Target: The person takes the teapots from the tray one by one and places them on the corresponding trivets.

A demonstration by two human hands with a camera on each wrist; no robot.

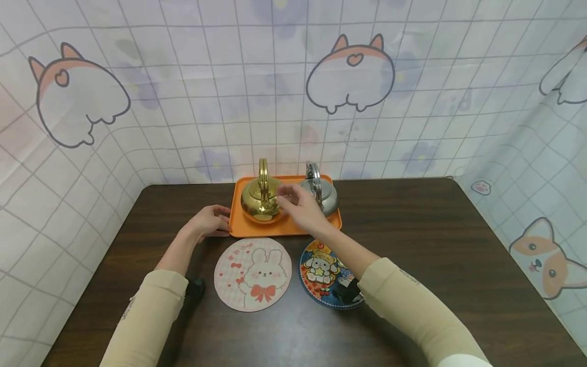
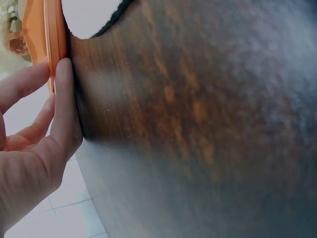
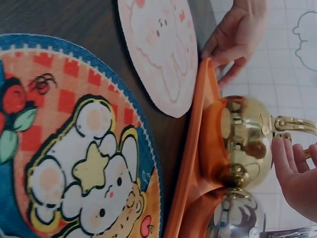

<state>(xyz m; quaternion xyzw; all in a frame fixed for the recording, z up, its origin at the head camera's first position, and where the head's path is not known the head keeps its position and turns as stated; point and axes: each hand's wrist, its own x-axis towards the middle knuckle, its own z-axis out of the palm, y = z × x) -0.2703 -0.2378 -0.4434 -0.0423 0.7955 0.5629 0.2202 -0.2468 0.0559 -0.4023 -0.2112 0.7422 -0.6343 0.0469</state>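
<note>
Toward the left of centre in the head view, my left hand (image 1: pixel 212 220) rests on the table (image 1: pixel 412 239) with relaxed, straight fingers touching the near left corner of the orange tray (image 1: pixel 288 228); the left wrist view shows the fingertips (image 2: pixel 63 74) flat against the tray's edge, gripping nothing. I judge it is there to steady the tray.

On the tray's left half stands the gold kettle (image 1: pixel 261 201), handle upright. My right hand (image 1: pixel 300 206) hovers over it from the right, fingers loosely spread and apart from the handle in the right wrist view, holding nothing that I can see.

Just right of it, the silver kettle (image 1: pixel 321 193) stands on the same tray, close behind my right hand, so it crowds any approach from that side.

Lower in the frame, near the tray's front edge, lie the pink rabbit mat (image 1: pixel 253 273) and the blue cartoon mat (image 1: pixel 323 275), the latter partly under my right forearm.
</note>
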